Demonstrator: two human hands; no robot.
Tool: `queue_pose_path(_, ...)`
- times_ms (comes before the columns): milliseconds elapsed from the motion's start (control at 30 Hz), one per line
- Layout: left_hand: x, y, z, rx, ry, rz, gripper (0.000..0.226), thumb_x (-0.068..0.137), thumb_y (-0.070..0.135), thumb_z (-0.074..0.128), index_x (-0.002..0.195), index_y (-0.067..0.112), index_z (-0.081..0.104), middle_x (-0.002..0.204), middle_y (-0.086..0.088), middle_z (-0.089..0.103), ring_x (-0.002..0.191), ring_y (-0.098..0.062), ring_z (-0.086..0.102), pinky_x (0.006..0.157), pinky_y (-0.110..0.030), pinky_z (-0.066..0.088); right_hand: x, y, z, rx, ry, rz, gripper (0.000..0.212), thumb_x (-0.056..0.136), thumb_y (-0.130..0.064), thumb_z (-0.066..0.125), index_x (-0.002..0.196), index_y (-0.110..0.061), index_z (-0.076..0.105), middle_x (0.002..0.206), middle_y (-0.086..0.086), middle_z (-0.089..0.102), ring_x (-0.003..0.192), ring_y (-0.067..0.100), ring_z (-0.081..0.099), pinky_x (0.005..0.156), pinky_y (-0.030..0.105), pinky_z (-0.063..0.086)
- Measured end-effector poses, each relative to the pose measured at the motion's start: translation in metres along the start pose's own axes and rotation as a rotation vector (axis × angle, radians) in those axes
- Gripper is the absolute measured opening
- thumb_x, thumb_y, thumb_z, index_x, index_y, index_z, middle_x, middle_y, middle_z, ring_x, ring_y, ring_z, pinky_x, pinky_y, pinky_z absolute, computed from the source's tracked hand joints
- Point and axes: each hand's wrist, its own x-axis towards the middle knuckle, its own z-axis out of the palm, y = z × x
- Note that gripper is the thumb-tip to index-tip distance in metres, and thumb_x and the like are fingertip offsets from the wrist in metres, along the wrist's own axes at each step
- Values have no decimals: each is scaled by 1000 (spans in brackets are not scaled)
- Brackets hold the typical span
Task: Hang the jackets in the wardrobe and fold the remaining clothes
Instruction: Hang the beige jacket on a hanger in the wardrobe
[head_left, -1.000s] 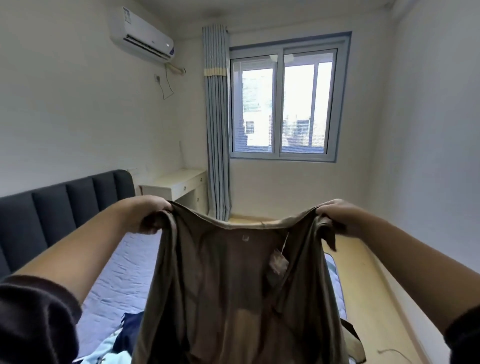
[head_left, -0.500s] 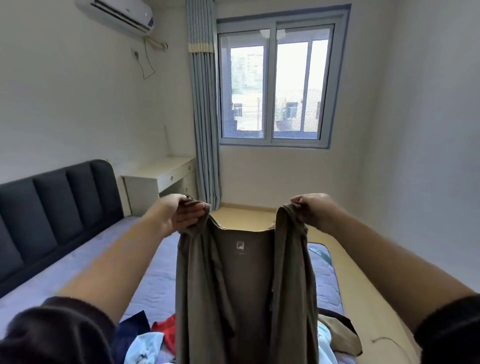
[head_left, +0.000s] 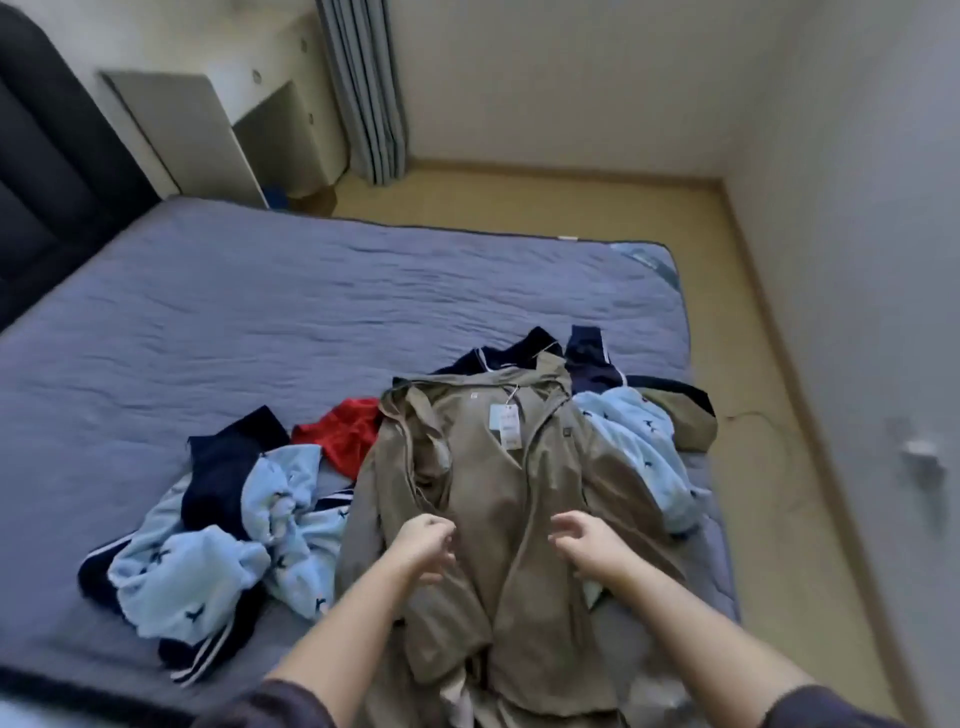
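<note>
Olive-brown fabric jacket (head_left: 483, 467) lies front-up at lower centre on the blue-grey quilted bed (head_left: 311, 312), apparently spread for straightening. Right hand (head_left: 587, 545) fingers are released above it. Left hand (head_left: 426, 545) fingers are curled; whether they grasp cloth cannot be told.

Single head cam (wide-angle), tilted steeply down over the bed (head_left: 260, 291), close above, facing far wall (head_left: 571, 78)

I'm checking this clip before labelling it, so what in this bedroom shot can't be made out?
All head view.
Print on the paper tag of the olive jacket: too small, blurred.
Jacket hem: cut off by the bottom edge.
Clothes under the jacket: covered by it.
Whether the left hand pinches the fabric: its fingers are motion-blurred.
Pale object on the right wall: blurred.
Wardrobe: outside the frame.
</note>
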Motion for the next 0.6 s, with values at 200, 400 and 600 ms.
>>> queue_pose_path(200, 70, -159, 56, -77, -67, -285, 17, 96, 10, 47, 81, 14, 54, 70, -1, 58, 45, -9, 50, 43, -14, 32, 19, 149, 118, 32, -135, 276, 16, 92, -11, 53, 104, -20, 59, 101, 2, 68, 76, 9, 62, 52, 15, 43)
queue_pose_path(400, 119, -270, 96, -296, -17, -485, 12, 98, 16, 48, 96, 12, 59, 79, -3, 62, 66, -15, 56, 57, -23, 40, 27, 229, 208, 460, -166, 618, 15, 95, -4, 45, 100, -12, 57, 83, 5, 63, 61, 11, 55, 48, 20, 39)
queue_pose_path(600, 190, -287, 118, -959, 74, -361, 28, 99, 22, 48, 125, 11, 47, 116, -10, 57, 103, -26, 58, 74, -37, 49, 69, 232, 257, 1208, 0, 756, 10, 96, -6, 52, 106, -6, 52, 111, 15, 59, 99, 28, 59, 72, 37, 50)
